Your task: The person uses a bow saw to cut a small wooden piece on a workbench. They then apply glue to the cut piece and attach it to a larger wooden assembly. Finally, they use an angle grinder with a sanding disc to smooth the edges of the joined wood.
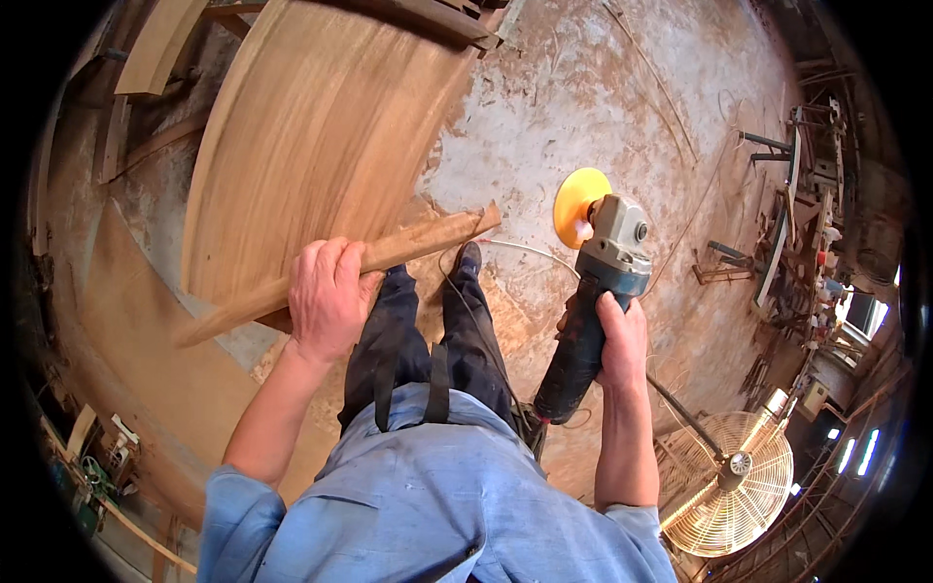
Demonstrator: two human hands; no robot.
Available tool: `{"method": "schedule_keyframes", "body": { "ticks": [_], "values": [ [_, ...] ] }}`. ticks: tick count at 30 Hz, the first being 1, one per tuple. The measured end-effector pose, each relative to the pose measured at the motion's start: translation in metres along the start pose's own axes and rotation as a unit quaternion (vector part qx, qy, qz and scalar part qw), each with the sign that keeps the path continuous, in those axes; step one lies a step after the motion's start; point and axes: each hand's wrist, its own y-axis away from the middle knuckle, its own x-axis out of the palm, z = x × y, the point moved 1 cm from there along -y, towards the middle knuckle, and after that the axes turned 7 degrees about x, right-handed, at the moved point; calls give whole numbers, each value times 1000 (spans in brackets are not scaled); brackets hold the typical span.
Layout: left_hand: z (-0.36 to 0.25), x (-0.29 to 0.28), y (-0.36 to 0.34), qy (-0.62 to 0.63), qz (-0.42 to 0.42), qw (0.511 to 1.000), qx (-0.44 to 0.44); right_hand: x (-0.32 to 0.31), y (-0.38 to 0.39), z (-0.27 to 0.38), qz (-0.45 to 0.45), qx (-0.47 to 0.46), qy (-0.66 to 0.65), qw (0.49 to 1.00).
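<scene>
Above dusty concrete floor (530, 126), grips wooden slat (428, 236) in closed left hand (330, 296), angle grinder (612, 245) in closed right hand (622, 335), and could trip by catching shoe (470, 255) on pale cable (533, 248)

Brightly lit floor (544, 126), white glare far right, dim fisheye-bent rim, details there possibly soft.

Power tool (590, 293): disc (575, 199) was yel., head (622, 226) silver-grey, grip (568, 360) blk, collar (612, 276) dk. blue. Wood strip (418, 241) was med. brn.; panel (301, 146) lt. tan w/ streaky grain. Shirt (408, 505) was lt. blue, trousers (389, 335) dk. navy, floor (544, 107) grey-wht. w/ brn. blotches.
</scene>
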Motion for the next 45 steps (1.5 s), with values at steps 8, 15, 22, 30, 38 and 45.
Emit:
{"method": "schedule_keyframes", "body": {
  "ticks": [8, 15, 22, 30, 38, 45],
  "values": [
    [4, 0, -2, 20, -16, 1000, -12, -2, -3, -18, 23, 15, -91, 995],
    [7, -2, -1, -19, 18, 999, -41, 4, -1, -35, 9, -25, 137, 990],
    [6, -3, -4, -25, 38, 998, -45, 34, 5, -27, 19, -67, 252, 965],
    [8, -1, -3, -31, 40, 998, -39, 45, -2, -37, 37, -82, 255, 963],
    [9, -1, -3, -34, 38, 998, -39, 38, 0, -43, 23, -48, 224, 973],
    [8, -2, -4, -38, 37, 998, -31, 55, 2, -36, 10, -91, 268, 959]
  ]
}}
